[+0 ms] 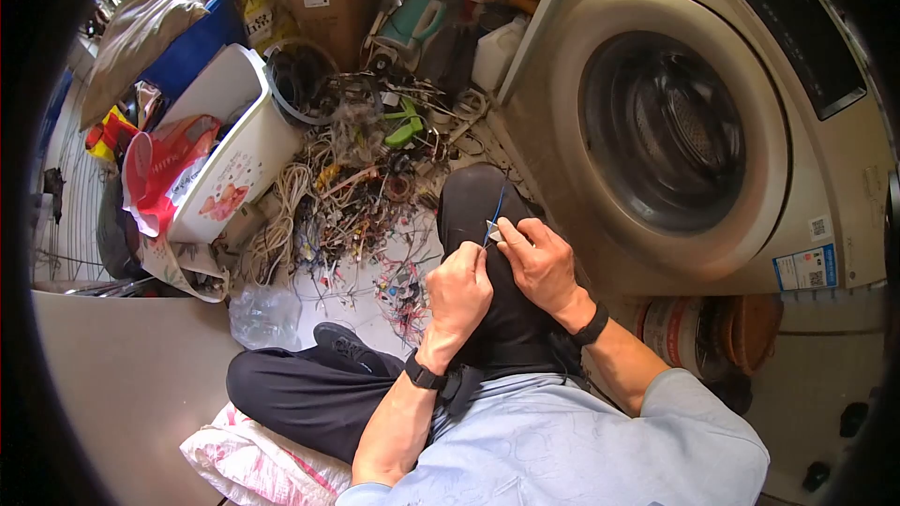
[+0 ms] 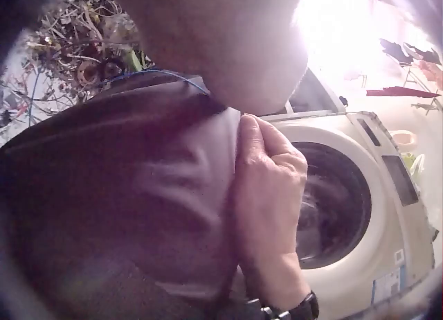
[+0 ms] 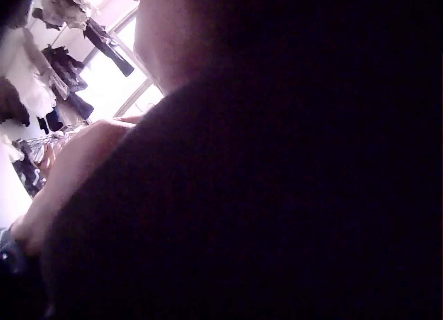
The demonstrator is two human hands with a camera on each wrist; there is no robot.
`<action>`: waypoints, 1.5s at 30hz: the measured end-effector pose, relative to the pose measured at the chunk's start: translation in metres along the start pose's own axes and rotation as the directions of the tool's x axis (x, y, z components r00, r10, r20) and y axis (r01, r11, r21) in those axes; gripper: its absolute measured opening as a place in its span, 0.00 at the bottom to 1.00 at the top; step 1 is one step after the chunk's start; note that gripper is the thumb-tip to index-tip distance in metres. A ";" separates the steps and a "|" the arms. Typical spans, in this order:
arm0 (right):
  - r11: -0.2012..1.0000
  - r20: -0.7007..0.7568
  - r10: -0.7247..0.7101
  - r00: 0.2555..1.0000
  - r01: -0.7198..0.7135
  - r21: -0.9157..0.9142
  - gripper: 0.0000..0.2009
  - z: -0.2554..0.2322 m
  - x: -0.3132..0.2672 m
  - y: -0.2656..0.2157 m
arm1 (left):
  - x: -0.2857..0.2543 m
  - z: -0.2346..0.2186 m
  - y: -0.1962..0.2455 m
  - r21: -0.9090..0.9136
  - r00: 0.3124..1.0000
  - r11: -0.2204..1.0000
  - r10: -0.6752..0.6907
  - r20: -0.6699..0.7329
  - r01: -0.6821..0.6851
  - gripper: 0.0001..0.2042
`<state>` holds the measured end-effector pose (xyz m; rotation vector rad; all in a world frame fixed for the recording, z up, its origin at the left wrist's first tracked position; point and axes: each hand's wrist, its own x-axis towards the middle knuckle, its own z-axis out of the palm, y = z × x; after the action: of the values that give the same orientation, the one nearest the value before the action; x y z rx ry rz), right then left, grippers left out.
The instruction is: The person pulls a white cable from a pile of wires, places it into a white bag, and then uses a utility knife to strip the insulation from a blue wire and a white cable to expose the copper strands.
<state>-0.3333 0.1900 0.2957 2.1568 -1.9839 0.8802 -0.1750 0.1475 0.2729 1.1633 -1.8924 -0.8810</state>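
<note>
a blue wire (image 1: pixel 501 199) runs over a dark-clad knee (image 1: pixel 473 192) near the centre of the head view, its lower end between two bare hands. the step in hand looks to be working a small silvery metal piece (image 1: pixel 493 231) against the wire, and it likely goes best with the wire drawn taut, the piece set squarely and pressed lightly, and the left thumb clear of any edge; whether that edge is sharp cannot be told at this size. a short, controlled stroke directed away from the leg would probably serve better than force. the left hand (image 1: pixel 459 292), at centre, has its fingers curled and appears to pinch the wire between thumb and forefinger, knuckles up. the right hand (image 1: pixel 539 262), just beside it to the right, clamps the metal piece between thumb and fingers, its tips angled toward the upper left of the frame. both forearms rise from the lower edge and converge at the knee, a black band (image 1: pixel 424 372) on the left wrist, as a tangle of wires (image 1: pixel 328 215) spreads left of centre.
</note>
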 end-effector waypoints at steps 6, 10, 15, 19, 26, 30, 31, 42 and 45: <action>1.000 -0.020 -0.019 1.000 0.018 -0.009 0.18 -0.001 -0.002 0.000 | -0.008 -0.002 -0.002 -0.053 1.000 0.999 0.006 -0.018 -0.007 0.03; 1.000 -0.004 -0.008 1.000 0.008 -0.002 0.19 -0.003 -0.005 -0.003 | -0.015 -0.009 -0.001 -0.054 0.999 0.998 0.037 -0.030 -0.039 0.04; 1.000 -0.008 -0.022 1.000 0.022 0.009 0.19 -0.003 -0.007 -0.005 | -0.022 -0.016 -0.001 -0.053 0.997 0.996 0.064 -0.034 -0.066 0.03; 1.000 -0.027 -0.025 0.999 0.026 0.018 0.20 -0.004 -0.007 -0.003 | -0.036 -0.024 -0.003 -0.110 0.999 0.993 0.038 -0.031 -0.041 0.03; 0.999 -0.034 -0.011 0.999 0.013 0.046 0.19 -0.006 -0.008 -0.001 | -0.048 -0.040 -0.005 -0.057 0.998 0.997 0.055 0.000 -0.055 0.04; 0.998 -0.030 -0.015 0.999 0.016 0.053 0.19 -0.008 -0.011 -0.004 | -0.060 -0.048 -0.001 -0.068 0.999 0.997 0.028 0.015 -0.027 0.04; 0.998 -0.029 -0.015 0.999 0.016 0.056 0.19 -0.008 -0.011 -0.004 | -0.063 -0.047 -0.002 -0.087 1.000 0.996 0.009 0.014 -0.008 0.04; 0.998 -0.024 -0.029 0.999 0.031 0.061 0.17 -0.006 -0.007 -0.011 | -0.074 -0.055 -0.003 -0.139 1.000 0.990 -0.013 -0.026 0.009 0.03; 0.998 -0.028 -0.047 0.999 0.048 0.045 0.17 -0.007 -0.009 -0.009 | -0.081 -0.060 -0.003 -0.133 0.999 0.990 -0.051 -0.015 0.049 0.03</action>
<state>-0.3274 0.2024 0.3005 2.1943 -1.9103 0.9519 -0.0971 0.2103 0.2815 1.1385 -1.7685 -1.0043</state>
